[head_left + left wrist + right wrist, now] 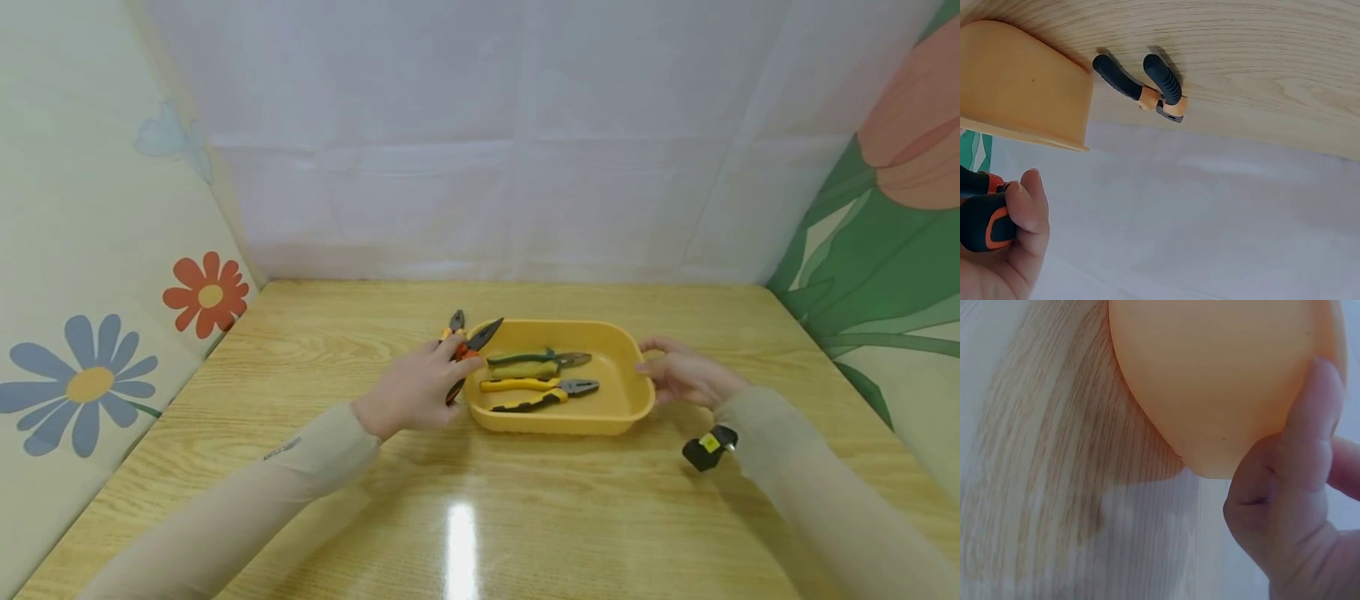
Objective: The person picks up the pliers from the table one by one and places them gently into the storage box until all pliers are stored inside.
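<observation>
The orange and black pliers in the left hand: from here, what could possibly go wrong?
The orange and black pliers could catch the yellow tray, as their tips appear at its left end in the head view. The left hand might knock the loose pliers lying close by on the table. If the right hand, gripping the tray's right end, pulls suddenly, the green pliers and yellow-black pliers inside might slide.

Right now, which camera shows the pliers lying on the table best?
The left wrist view: the loose pliers lie uncovered there, both handles visible. In the head view, the left hand partly hides them; the right wrist view doesn't show them.
</observation>
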Demonstrator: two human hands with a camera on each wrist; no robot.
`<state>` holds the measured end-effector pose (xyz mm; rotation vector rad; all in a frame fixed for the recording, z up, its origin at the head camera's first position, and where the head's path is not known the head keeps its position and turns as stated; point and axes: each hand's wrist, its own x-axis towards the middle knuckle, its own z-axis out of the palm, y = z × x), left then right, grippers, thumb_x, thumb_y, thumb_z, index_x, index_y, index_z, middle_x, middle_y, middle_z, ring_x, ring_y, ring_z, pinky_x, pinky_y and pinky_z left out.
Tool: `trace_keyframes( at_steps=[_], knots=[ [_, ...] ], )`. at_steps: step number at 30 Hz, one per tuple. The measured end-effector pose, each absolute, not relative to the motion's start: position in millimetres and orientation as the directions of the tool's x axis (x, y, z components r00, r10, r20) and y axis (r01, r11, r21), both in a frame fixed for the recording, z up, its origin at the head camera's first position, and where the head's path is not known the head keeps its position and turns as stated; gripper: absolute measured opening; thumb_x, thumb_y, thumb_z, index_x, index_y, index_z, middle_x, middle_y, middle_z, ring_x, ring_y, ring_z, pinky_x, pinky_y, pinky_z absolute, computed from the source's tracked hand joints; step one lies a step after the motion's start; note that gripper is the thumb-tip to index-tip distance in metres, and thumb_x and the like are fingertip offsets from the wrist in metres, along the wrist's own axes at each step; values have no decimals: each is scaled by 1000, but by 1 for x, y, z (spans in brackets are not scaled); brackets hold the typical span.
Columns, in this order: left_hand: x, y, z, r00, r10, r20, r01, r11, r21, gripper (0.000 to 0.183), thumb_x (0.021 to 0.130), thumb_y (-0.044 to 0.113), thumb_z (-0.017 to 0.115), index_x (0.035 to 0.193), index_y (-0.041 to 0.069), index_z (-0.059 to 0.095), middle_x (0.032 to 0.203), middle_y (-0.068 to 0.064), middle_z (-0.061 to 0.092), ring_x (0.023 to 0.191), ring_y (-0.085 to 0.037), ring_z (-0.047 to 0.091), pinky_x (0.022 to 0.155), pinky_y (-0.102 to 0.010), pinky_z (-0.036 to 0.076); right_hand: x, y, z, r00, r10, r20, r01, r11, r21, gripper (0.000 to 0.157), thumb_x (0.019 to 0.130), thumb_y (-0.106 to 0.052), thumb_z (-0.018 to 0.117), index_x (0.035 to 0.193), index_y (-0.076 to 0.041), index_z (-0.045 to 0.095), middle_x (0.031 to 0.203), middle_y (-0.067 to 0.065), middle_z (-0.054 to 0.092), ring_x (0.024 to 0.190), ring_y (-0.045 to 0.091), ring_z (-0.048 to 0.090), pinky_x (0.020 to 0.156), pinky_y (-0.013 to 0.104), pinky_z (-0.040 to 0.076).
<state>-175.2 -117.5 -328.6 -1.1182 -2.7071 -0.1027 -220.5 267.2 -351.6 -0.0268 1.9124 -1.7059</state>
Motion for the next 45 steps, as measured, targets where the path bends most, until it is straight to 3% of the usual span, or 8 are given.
trace_keyframes(
  at_steps=[4, 7, 15, 20, 24, 35, 45],
  knots=[
    [-177, -114, -329, -660, 716, 227, 732, 681, -23, 54, 76, 17, 66, 129, 15, 61, 132, -22, 48, 89, -33, 58, 60, -39, 51, -220, 266, -351, -837, -377, -397, 353, 183, -918, 33, 98, 1, 46, 127, 3, 31, 99, 11, 57, 84, 19, 64, 70, 38, 57],
    [-178, -111, -329, -665, 715, 213, 732, 681, -2, 55, 76, 17, 68, 130, 16, 61, 132, -21, 47, 91, -32, 58, 58, -37, 50, -220, 266, -350, -836, -377, -399, 354, 186, -917, 32, 98, 0, 47, 126, 3, 31, 99, 11, 57, 84, 19, 64, 70, 37, 57],
    [-180, -105, -325, -699, 708, 100, 712, 702, 16, 60, 80, 19, 69, 138, 16, 55, 142, -23, 42, 114, -42, 53, 73, -49, 53, -221, 267, -352, -833, -375, -407, 362, 186, -913, 34, 98, 0, 46, 128, 2, 30, 98, 10, 58, 82, 19, 65, 69, 38, 57],
    [-183, -102, -325, -659, 743, 115, 747, 665, -19, 59, 78, 17, 69, 135, 16, 57, 133, -18, 47, 99, -33, 57, 61, -40, 51, -222, 267, -353, -834, -373, -406, 362, 184, -914, 31, 98, 0, 47, 125, 0, 32, 97, 9, 58, 82, 19, 65, 69, 38, 57],
    [-186, -99, -323, -649, 756, 87, 756, 653, -33, 58, 79, 17, 67, 136, 17, 56, 133, -17, 46, 96, -31, 56, 57, -37, 48, -222, 267, -353, -836, -366, -409, 373, 170, -912, 28, 98, 1, 47, 122, -2, 34, 96, 9, 58, 82, 19, 65, 69, 38, 57],
    [-195, -91, -322, -614, 788, 48, 786, 616, -57, 55, 83, 20, 67, 137, 16, 56, 134, -17, 47, 100, -31, 55, 69, -43, 52, -221, 266, -353, -838, -354, -415, 388, 149, -910, 27, 98, 1, 47, 121, -4, 34, 93, 8, 59, 81, 18, 65, 69, 38, 57],
    [-202, -85, -322, -537, 843, 28, 833, 536, -137, 49, 90, 27, 62, 137, 14, 56, 136, -18, 46, 100, -30, 57, 66, -39, 52, -221, 265, -352, -842, -345, -414, 383, 157, -910, 30, 97, 2, 48, 123, -2, 34, 95, 9, 58, 81, 19, 65, 70, 39, 57]
  ],
)
